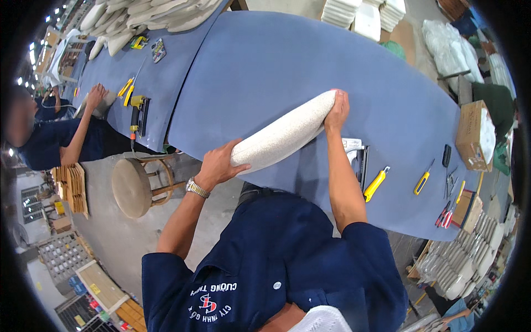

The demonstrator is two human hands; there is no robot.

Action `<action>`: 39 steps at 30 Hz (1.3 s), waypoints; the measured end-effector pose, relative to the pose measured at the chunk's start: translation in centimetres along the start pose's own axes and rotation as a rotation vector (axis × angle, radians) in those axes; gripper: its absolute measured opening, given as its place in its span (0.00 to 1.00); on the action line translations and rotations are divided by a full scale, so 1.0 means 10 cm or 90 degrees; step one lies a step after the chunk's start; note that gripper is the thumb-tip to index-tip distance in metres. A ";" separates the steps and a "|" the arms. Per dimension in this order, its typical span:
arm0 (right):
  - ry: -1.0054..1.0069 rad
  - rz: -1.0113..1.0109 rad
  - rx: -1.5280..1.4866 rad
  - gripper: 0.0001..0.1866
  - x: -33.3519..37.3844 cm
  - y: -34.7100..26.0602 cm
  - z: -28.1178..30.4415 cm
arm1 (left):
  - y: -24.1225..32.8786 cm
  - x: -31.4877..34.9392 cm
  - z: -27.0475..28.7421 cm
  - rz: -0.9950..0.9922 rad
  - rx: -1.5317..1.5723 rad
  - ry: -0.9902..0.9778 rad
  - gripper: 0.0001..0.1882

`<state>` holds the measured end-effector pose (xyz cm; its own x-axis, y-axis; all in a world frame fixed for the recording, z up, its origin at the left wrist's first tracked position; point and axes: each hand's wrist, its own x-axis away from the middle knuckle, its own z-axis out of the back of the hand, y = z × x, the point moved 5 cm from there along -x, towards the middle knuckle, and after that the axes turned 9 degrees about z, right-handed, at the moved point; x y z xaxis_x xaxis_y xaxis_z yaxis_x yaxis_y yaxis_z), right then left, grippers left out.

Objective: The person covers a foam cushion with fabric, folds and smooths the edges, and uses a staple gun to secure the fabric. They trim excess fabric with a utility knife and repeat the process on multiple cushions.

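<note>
Between my hands is a cream upholstered seat pad [285, 133] with a rough fabric cover, tilted up on its edge above the blue-grey table [265, 55]. My left hand [218, 164] is closed round its near left end, thumb along the lower side. At the far right end my right hand [337, 112] grips the pad, with some fingers hidden behind it. Beside my right forearm lies a white-and-black staple gun [354, 146]. A yellow utility knife [377, 183] rests just right of it.
A screwdriver [422, 182] and red-handled cutters [443, 216] lie farther right, by a cardboard box [474, 135]. On the adjoining left table are an air stapler [139, 117] and piled pads [149, 16]. A co-worker [66, 133] and a round stool [131, 188] are on the left.
</note>
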<state>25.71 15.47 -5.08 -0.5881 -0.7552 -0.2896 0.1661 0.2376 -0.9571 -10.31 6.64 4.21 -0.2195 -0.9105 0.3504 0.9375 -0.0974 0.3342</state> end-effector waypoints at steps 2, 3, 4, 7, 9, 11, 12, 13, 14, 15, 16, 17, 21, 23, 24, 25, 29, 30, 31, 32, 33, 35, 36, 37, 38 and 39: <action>0.012 0.007 0.020 0.19 -0.08 0.11 -0.04 | 0.13 -0.25 -0.03 -0.028 -0.009 -0.058 0.45; 0.024 0.006 0.021 0.19 -0.03 0.15 -0.06 | 0.17 -0.33 -0.08 -0.043 -0.013 -0.086 0.46; 0.038 0.005 0.022 0.19 0.02 0.17 -0.07 | 0.23 -0.42 -0.11 -0.061 -0.015 -0.104 0.45; 0.044 -0.003 0.028 0.19 -0.06 0.32 0.00 | 0.78 -0.81 -0.24 -0.113 0.003 -0.122 0.45; 0.033 -0.001 0.034 0.20 -0.03 0.34 0.08 | 1.20 -0.99 -0.37 -0.154 0.047 -0.110 0.45; 0.022 0.018 0.043 0.21 0.03 0.32 0.12 | 1.54 -1.19 -0.42 -0.150 0.054 -0.144 0.45; 0.032 0.021 0.047 0.21 -0.02 0.33 0.02 | 1.64 -1.41 -0.36 -0.157 0.057 -0.158 0.44; 0.038 0.024 0.051 0.22 -0.06 0.34 -0.09 | 1.73 -1.62 -0.32 -0.165 0.055 -0.174 0.44; 0.045 0.033 0.054 0.22 -0.15 0.37 -0.22 | 1.81 -1.87 -0.25 -0.177 0.056 -0.185 0.44; 0.054 0.049 0.065 0.23 -0.22 0.41 -0.33 | 1.83 -2.05 -0.17 -0.188 0.056 -0.196 0.44; 0.061 0.065 0.075 0.23 -0.29 0.41 -0.45 | 1.78 -2.18 -0.10 -0.201 0.062 -0.187 0.44; 0.054 0.071 0.079 0.24 -0.19 0.38 -0.32 | 1.84 -2.03 -0.20 -0.196 0.071 -0.179 0.45; 0.025 -0.015 -0.038 0.21 0.14 0.14 0.04 | 1.83 -1.32 -0.27 -0.203 0.117 -0.117 0.47; 0.025 0.032 -0.038 0.21 0.10 0.09 0.00 | 1.55 -1.02 -0.09 -0.169 0.082 -0.124 0.48; 0.023 0.054 -0.039 0.22 0.04 0.11 -0.01 | 1.38 -0.85 -0.03 -0.149 0.065 -0.129 0.48; 0.020 0.051 -0.038 0.23 0.02 0.18 -0.02 | 1.15 -0.67 -0.01 -0.137 0.065 -0.086 0.46; 0.018 0.036 -0.054 0.26 0.09 0.39 0.02 | -0.05 0.18 -0.15 -0.063 0.101 0.063 0.40; 0.015 0.033 -0.066 0.26 0.13 0.38 0.02 | -0.34 0.40 -0.18 -0.017 0.119 0.087 0.39; 0.008 -0.004 -0.091 0.25 0.16 0.37 0.00 | -0.66 0.56 -0.30 0.034 0.209 0.061 0.39; 0.000 -0.042 -0.115 0.24 0.18 0.35 0.00 | -0.98 0.70 -0.46 0.083 0.300 0.037 0.40; -0.007 -0.078 -0.141 0.24 0.17 0.33 -0.01 | -1.18 0.79 -0.63 0.129 0.390 0.015 0.40; -0.012 -0.124 -0.154 0.25 0.17 0.32 0.02 | -1.28 0.85 -0.93 0.135 0.497 0.053 0.39; -0.008 -0.147 -0.158 0.25 0.15 0.37 0.10 | -1.28 0.85 -1.00 0.131 0.548 0.068 0.38; -0.011 -0.164 -0.149 0.26 0.06 0.53 0.25 | -1.22 0.82 -0.97 0.139 0.518 0.060 0.38; 0.008 -0.199 -0.137 0.27 0.09 0.43 0.19 | -1.19 0.88 -0.83 0.160 0.485 0.055 0.37; 0.022 -0.234 -0.126 0.29 0.10 0.18 0.07 | -1.17 0.96 -0.68 0.185 0.452 0.055 0.36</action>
<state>25.93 14.69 -7.08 -0.6064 -0.7916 0.0746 -0.2137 0.0719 -0.9743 -21.58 -3.67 -2.24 0.0577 -0.8912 0.4500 0.5491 0.4048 0.7312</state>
